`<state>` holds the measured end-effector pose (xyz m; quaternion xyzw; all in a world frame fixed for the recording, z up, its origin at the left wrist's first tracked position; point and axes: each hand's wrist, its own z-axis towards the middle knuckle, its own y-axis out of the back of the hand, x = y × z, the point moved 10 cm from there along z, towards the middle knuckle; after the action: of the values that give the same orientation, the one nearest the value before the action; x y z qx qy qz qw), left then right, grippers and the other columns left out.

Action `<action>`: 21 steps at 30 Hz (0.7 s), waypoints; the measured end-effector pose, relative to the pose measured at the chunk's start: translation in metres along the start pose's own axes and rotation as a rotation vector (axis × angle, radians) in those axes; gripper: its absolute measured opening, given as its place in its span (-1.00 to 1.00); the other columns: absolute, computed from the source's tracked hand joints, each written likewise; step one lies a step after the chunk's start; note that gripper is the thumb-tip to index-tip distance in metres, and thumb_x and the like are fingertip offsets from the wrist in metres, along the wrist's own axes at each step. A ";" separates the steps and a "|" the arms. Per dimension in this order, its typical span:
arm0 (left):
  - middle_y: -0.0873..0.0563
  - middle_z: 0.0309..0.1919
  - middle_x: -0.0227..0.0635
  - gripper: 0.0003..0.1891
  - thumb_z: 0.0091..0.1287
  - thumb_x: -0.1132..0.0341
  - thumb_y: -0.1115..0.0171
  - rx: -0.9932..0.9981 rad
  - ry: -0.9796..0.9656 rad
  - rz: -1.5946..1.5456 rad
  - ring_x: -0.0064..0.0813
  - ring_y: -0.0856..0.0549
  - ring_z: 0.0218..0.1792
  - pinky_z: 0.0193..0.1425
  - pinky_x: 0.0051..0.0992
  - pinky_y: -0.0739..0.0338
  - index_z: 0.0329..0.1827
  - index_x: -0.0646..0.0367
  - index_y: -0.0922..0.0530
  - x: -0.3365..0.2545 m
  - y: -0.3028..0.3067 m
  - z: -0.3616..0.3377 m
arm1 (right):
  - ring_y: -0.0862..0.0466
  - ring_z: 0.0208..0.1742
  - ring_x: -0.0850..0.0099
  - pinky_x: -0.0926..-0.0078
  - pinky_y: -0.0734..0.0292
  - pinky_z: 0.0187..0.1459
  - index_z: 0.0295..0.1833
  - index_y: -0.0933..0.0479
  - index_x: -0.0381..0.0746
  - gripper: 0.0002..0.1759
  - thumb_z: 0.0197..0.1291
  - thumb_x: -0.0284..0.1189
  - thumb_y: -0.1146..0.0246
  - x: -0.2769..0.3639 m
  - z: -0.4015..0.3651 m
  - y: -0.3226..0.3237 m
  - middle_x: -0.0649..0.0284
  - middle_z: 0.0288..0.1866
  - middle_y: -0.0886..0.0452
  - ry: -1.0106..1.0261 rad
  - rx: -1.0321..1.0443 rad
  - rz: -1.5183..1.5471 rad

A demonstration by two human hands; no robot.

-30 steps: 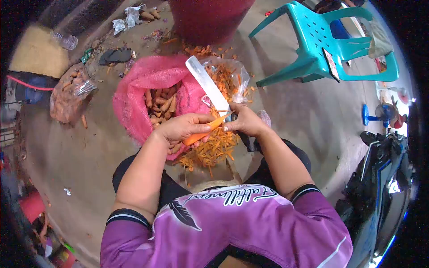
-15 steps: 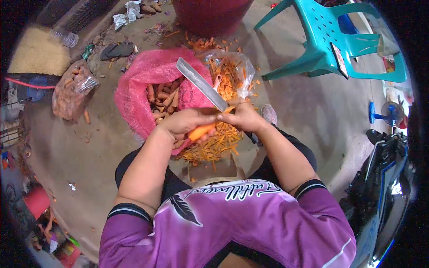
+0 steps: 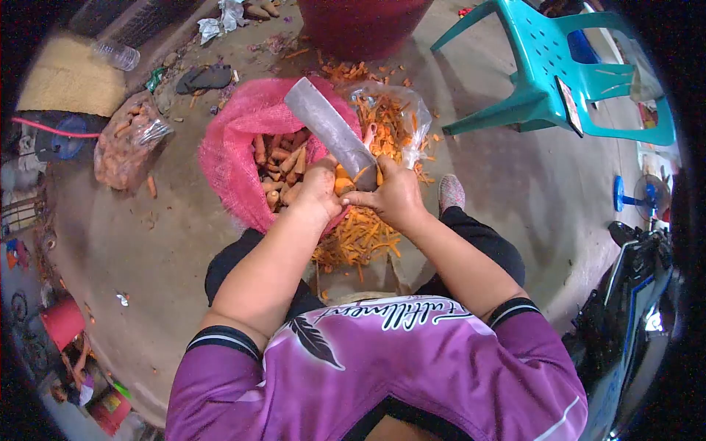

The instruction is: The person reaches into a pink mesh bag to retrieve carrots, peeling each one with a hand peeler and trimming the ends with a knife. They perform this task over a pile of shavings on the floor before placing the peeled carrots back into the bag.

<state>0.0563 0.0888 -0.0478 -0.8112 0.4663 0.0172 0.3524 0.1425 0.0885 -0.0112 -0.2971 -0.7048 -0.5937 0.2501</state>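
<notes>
A carrot, its peeled orange surface partly showing, is in my left hand, whose fingers are wrapped round it. My right hand grips a wide-bladed knife near its lower end, with the thumb reaching toward the carrot. The blade points up and to the left, against the carrot. A pink mesh sack of unpeeled carrots stands open beyond my left hand. Orange peelings lie below my hands, and more are in a clear plastic bag beyond them.
A dark red tub stands at the top, and a teal plastic chair at the upper right. At the left lies a plastic bag of carrots. A motorcycle and a blue fan are at the right.
My left hand has moved up and right along the carrot, covering more of it. The knife's blade has turned to show its broad face. The whole view has shifted slightly.
</notes>
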 end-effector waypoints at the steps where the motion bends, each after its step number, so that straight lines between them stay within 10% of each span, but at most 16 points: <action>1: -0.46 0.04 -0.24 -0.60 0.27 0.35 0.28 0.006 0.005 -0.042 -0.40 -0.49 0.01 0.10 -0.41 -0.38 0.16 0.31 -0.23 0.000 -0.001 0.001 | -0.56 -0.42 0.07 0.25 -0.44 -0.39 -0.36 -0.37 -0.34 -0.23 -0.54 0.09 -0.42 -0.001 0.000 -0.002 -0.02 -0.52 -0.51 -0.011 0.009 -0.003; 7: -0.52 -0.05 -0.26 -0.63 0.25 0.35 0.29 0.318 0.078 -0.243 -0.44 -0.54 -0.12 -0.01 -0.46 -0.44 0.06 0.29 -0.34 0.013 -0.001 0.030 | -0.54 -0.43 0.07 0.24 -0.40 -0.40 -0.41 -0.37 -0.32 -0.29 -0.51 0.07 -0.42 0.006 -0.001 0.004 -0.01 -0.52 -0.50 -0.019 -0.041 -0.105; 16: -0.58 -0.40 -0.27 -0.71 0.23 0.27 0.27 -0.116 0.038 -0.098 -0.41 -0.57 -0.51 -0.77 -0.58 -0.30 -0.30 0.22 -0.45 0.016 0.044 0.032 | -0.57 -0.35 0.08 0.20 -0.46 -0.37 -0.32 -0.35 -0.29 -0.32 -0.28 0.13 -0.26 -0.004 -0.006 -0.023 -0.01 -0.42 -0.52 -0.027 0.028 -0.230; 21: -0.57 -0.41 -0.30 -0.70 0.25 0.23 0.29 -0.201 -0.032 -0.152 -0.41 -0.55 -0.53 -0.78 -0.56 -0.28 -0.30 0.17 -0.43 0.017 0.057 0.038 | -0.54 -0.34 0.01 0.15 -0.42 -0.34 -0.32 -0.35 -0.30 -0.41 -0.15 0.05 -0.23 -0.007 -0.011 -0.033 -0.06 -0.40 -0.51 -0.082 0.059 -0.147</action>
<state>0.0336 0.0806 -0.1134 -0.8750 0.3939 0.0501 0.2769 0.1237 0.0732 -0.0370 -0.2610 -0.7515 -0.5768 0.1856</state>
